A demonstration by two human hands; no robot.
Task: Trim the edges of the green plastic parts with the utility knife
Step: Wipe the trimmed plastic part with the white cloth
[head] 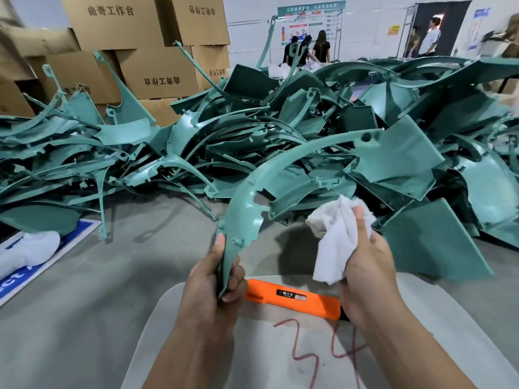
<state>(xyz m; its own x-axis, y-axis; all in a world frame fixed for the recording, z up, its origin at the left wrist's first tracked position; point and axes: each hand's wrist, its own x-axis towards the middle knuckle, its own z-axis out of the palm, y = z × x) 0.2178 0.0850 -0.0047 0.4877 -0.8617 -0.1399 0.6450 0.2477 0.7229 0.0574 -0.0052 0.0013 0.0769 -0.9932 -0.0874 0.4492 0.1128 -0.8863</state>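
Trim strip [280, 161], a curved green plastic arc, rises from the left hand [213, 279] that grips its lower end, just left of the orange knife [292, 300] lying below the right hand [365, 265], which clutches a white rag [337, 237] near the green pile [252, 122] behind.

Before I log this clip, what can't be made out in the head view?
- Utility knife: its right end, so any blade, is hidden behind the right hand.
- Right hand's fingers: mostly wrapped in the white cloth.
- Curved green part: lower tip covered by the left hand.
- Far wall posters: too small to read.
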